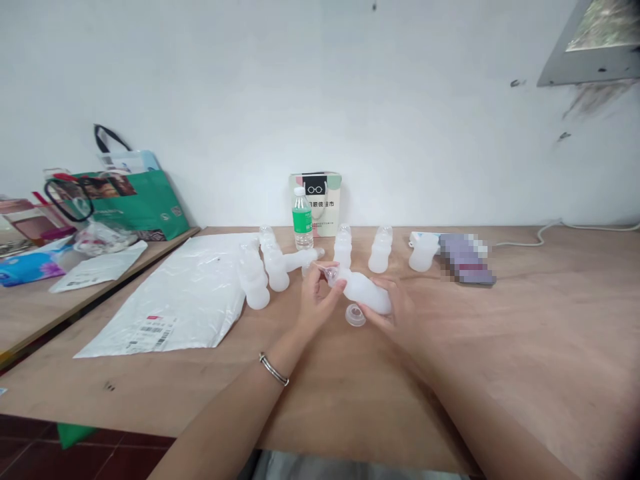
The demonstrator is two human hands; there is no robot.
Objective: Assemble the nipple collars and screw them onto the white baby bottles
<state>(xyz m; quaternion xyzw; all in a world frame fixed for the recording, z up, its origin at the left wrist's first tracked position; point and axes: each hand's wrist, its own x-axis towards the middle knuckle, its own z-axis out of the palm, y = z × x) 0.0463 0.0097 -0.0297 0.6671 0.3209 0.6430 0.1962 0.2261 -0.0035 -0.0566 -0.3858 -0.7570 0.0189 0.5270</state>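
Observation:
A frosted white bottle, shaped like a baby bottle, lies tilted between my hands above the table. My right hand is wrapped round its base end. At the neck end, my left hand pinches a clear bottle top, whose exact shape is partly hidden by the fingers. A clear round cap lies on the table just below the bottle. Similar white bottles stand to the left and behind. One more bottle lies on its side behind my left hand.
A white mailing bag lies flat on the left. Behind stand a water bottle and a paper bag. At right are a topless white bottle and a partly blurred purple item. A green bag sits far left.

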